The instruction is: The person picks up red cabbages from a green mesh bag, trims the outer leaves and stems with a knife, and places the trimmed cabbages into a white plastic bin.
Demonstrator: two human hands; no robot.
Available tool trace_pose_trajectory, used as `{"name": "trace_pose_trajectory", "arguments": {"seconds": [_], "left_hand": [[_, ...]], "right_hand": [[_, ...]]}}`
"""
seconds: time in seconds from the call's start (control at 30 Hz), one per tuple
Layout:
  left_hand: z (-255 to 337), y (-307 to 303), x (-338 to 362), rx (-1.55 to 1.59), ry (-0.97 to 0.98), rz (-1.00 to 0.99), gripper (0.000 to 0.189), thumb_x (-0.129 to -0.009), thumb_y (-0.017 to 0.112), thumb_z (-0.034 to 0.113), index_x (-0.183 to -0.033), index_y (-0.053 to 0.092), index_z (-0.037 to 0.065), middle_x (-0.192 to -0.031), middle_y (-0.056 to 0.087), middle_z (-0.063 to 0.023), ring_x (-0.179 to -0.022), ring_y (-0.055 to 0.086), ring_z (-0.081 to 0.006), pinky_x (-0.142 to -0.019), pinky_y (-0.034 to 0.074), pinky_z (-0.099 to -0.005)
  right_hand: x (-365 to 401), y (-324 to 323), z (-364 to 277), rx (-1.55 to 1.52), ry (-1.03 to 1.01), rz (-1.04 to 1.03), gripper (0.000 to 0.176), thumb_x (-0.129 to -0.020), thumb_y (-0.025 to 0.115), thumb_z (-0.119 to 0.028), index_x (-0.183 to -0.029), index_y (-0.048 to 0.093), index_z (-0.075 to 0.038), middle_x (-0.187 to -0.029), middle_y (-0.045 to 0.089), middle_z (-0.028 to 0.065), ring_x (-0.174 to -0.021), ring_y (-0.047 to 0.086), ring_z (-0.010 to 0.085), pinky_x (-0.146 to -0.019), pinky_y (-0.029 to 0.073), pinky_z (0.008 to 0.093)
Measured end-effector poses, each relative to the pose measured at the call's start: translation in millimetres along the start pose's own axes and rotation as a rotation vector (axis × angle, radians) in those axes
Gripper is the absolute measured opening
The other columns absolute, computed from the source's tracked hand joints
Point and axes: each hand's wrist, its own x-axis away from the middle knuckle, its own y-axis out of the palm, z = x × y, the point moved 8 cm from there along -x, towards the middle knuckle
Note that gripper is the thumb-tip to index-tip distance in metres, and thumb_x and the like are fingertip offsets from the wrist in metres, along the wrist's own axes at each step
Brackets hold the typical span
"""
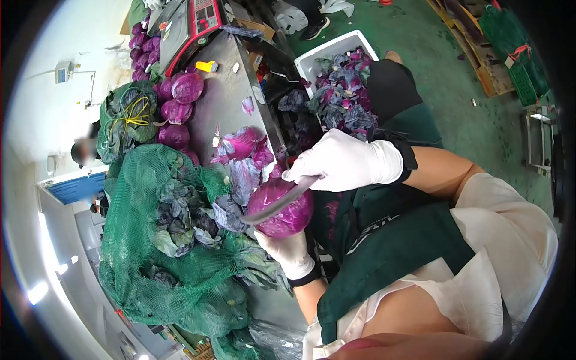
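A round purple cabbage point(281, 207) rests in my left hand point(290, 252), whose white-gloved fingers cup it from beneath and are partly hidden by it. My right hand point(342, 159), also in a white glove, is closed around a knife point(279, 203). The knife's curved blade lies across the front of the cabbage, its tip near the cabbage's far edge. Close by on the metal table are loose purple leaves point(243, 147) and a dark outer leaf point(228, 213).
A green mesh sack point(129, 234) of cabbages spreads over the table. Trimmed cabbages point(187, 88) line its far side beside a yellow-handled object point(206, 66) and red scale point(204, 21). A white bin point(303, 66) of leaves stands on the floor, with green crates point(515, 57) beyond.
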Motion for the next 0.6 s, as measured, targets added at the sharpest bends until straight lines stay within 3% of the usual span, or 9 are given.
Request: {"name": "trace_pose_trajectory", "arguments": {"seconds": [0.07,0.17,0.23,0.3,0.33,0.37,0.47,0.57,0.6], "left_hand": [[-1,-2,0,-0.051,0.025,-0.038,0.082,-0.082,0.074,0.05,-0.146,0.041,0.013,-0.147,0.043,-0.016,-0.139,0.038,-0.0354,-0.116,0.029,-0.0595],[-8,-12,-6,0.057,-0.047,0.012,0.089,-0.075,0.078,0.054,-0.145,0.041,0.012,-0.147,0.043,-0.0158,-0.141,0.035,-0.0364,-0.118,0.026,-0.0576],[-8,-12,-6,0.046,-0.013,0.023,0.092,-0.072,0.079,0.055,-0.144,0.042,0.01,-0.146,0.043,-0.0171,-0.137,0.037,-0.0396,-0.116,0.029,-0.0555],[-21,3,-2,0.391,-0.213,-0.082,0.097,-0.069,0.082,0.056,-0.143,0.043,0.007,-0.143,0.044,-0.0185,-0.129,0.043,-0.0396,-0.109,0.036,-0.0521],[-17,23,-1,0.406,-0.207,-0.25,0.079,-0.082,0.073,0.045,-0.144,0.042,0.005,-0.138,0.047,-0.0196,-0.116,0.049,-0.0358,-0.098,0.042,-0.0474],[-16,19,-3,0.403,-0.191,-0.244,0.079,-0.082,0.073,0.045,-0.144,0.042,0.005,-0.138,0.047,-0.0196,-0.116,0.049,-0.0358,-0.098,0.042,-0.0474],[-8,24,-3,0.717,-0.284,-0.328,0.049,-0.1,0.043,0.017,-0.148,0.038,0.006,-0.128,0.051,-0.0197,-0.1,0.053,-0.0293,-0.082,0.047,-0.0403],[4,28,-11,0.863,-0.3,-0.407,0.058,-0.094,0.057,0.013,-0.147,0.037,0.001,-0.123,0.053,-0.02,-0.092,0.06,-0.0291,-0.074,0.054,-0.0369],[11,28,-16,0.828,-0.273,-0.418,0.064,-0.089,0.064,0.013,-0.146,0.037,0.0,-0.124,0.053,-0.0207,-0.096,0.061,-0.0301,-0.078,0.056,-0.0379]], "right_hand": [[-4,4,1,-0.018,0.009,-0.025,0.015,-0.078,0.069,-0.01,-0.093,0.068,-0.009,-0.073,0.064,0.0096,-0.062,0.064,0.0328,-0.058,0.051,0.0391],[-7,9,2,-0.024,0.009,-0.064,0.011,-0.077,0.068,-0.01,-0.087,0.065,-0.009,-0.071,0.063,0.0095,-0.061,0.063,0.0322,-0.056,0.051,0.0392],[-16,2,7,0.022,0.051,0.043,0.01,-0.078,0.067,-0.011,-0.088,0.065,-0.01,-0.069,0.063,0.0095,-0.061,0.064,0.031,-0.057,0.051,0.0382],[-25,-8,30,-0.103,0.253,0.131,0.009,-0.083,0.065,-0.018,-0.087,0.067,-0.011,-0.072,0.066,0.0102,-0.063,0.065,0.0286,-0.06,0.051,0.0354],[-28,-12,44,-0.07,0.271,0.172,0.011,-0.084,0.065,-0.02,-0.088,0.068,-0.01,-0.072,0.066,0.0102,-0.064,0.065,0.0288,-0.061,0.051,0.036],[-32,-14,60,-0.041,0.286,0.213,0.013,-0.085,0.065,-0.022,-0.088,0.068,-0.009,-0.073,0.067,0.0101,-0.065,0.065,0.029,-0.062,0.051,0.0365],[-27,-28,98,0.171,0.441,0.237,0.02,-0.088,0.065,-0.029,-0.092,0.07,-0.01,-0.075,0.068,0.0107,-0.07,0.067,0.0291,-0.066,0.052,0.0393],[-13,-39,116,0.337,0.62,0.096,0.03,-0.089,0.069,-0.034,-0.108,0.068,-0.011,-0.086,0.071,0.0087,-0.077,0.068,0.0253,-0.071,0.053,0.0363],[-6,-40,123,0.253,0.594,0.148,0.032,-0.088,0.071,-0.026,-0.114,0.067,-0.008,-0.085,0.069,0.0063,-0.077,0.063,0.018,-0.072,0.051,0.0316]]}}
